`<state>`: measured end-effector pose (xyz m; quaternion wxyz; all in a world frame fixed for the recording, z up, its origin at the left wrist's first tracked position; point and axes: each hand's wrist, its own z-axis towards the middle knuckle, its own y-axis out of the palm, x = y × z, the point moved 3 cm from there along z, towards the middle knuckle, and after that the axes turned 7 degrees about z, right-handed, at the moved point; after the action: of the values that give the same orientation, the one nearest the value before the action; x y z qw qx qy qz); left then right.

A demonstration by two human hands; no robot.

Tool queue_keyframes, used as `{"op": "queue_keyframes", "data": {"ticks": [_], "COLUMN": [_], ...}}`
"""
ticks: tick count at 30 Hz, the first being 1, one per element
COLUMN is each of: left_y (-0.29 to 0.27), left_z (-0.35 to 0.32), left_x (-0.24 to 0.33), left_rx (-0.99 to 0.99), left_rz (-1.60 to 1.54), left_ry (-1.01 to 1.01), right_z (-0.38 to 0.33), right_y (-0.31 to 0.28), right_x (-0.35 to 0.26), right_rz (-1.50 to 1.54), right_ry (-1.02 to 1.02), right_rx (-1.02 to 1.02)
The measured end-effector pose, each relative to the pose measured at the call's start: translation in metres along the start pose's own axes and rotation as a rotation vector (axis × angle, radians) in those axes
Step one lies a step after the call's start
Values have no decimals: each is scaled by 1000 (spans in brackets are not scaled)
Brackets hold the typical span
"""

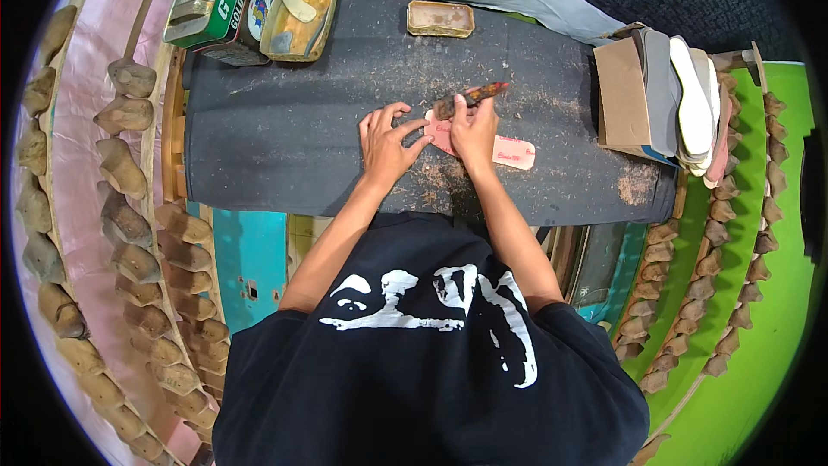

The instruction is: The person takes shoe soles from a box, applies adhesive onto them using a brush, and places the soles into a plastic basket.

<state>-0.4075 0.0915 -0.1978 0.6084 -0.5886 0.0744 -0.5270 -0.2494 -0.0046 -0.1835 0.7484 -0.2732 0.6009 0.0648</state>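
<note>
A pinkish shoe insole (515, 154) with red printing lies on the dark cloth-covered table in front of me. My left hand (388, 142) is at its left end, thumb and index finger gripping the edge while the other fingers curl away. Over the insole's middle, my right hand (473, 129) holds a short, stained brush (483, 97), dark at its left end and red-tipped at its right. The hand hides part of the insole, and I cannot make out whether the brush touches it.
A stained tray (274, 21) with scraps stands beside a green metal can (226, 0) at far left. A small shallow box (441, 19) sits at the back. At right, a cardboard box (623, 103) holds insoles (693, 108). Racks of wooden shoe lasts (121, 164) flank the table.
</note>
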Motion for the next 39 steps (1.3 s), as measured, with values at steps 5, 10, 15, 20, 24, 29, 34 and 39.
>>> {"op": "queue_keyframes", "data": {"ticks": [5,10,15,20,24,29,34,39], "left_y": [-2,-4,-4,-2,-2,-3,-1,2], "left_z": [-1,1,1,0,-1,0,1,2], "left_x": [1,2,4,2,2,3,2,1], "left_rx": [4,11,-3,18,2,9,40,-3], "left_rz": [3,-22,-9,-5,5,-3,-23,-1], "left_ry": [4,18,8,10,8,29,23,27], "right_z": [9,17,18,28,23,16,19,11], "right_y": [-4,-8,2,0,7,7,3,6], "right_x": [-9,-8,-2,15,-4,-7,3,11], "right_rz": [63,88,81,181,82,74,287,207], "right_ry": [-35,-27,-38,56,10,-2,150,52], "right_rx": [-22,-124,-133,-9,-214,-218,45,-87]}}
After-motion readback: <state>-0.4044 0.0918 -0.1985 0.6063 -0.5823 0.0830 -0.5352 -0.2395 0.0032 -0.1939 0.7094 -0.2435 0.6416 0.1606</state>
